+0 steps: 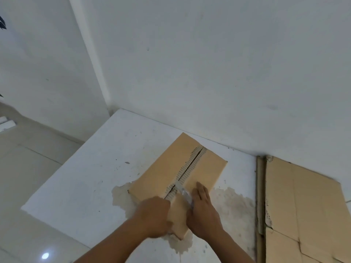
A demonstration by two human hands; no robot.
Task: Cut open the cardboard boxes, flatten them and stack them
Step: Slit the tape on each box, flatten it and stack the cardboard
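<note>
A brown cardboard box point(167, 168) lies on a white slab point(85, 177), its top seam running away from me with torn tape along it. My left hand point(154, 218) grips the near end of the box and looks blurred. My right hand point(203, 209) rests on the right flap and holds a silver-bladed knife point(181, 188), whose blade lies in the seam near the near end. The seam beyond the blade is split open. The knife's handle is mostly hidden under my right hand.
Flattened cardboard sheets point(303, 205) lie to the right, beside the slab's right edge. White walls stand behind the slab and meet in a corner. A tiled floor point(28, 177) lies to the left. Chipped, stained patches mark the slab around the box.
</note>
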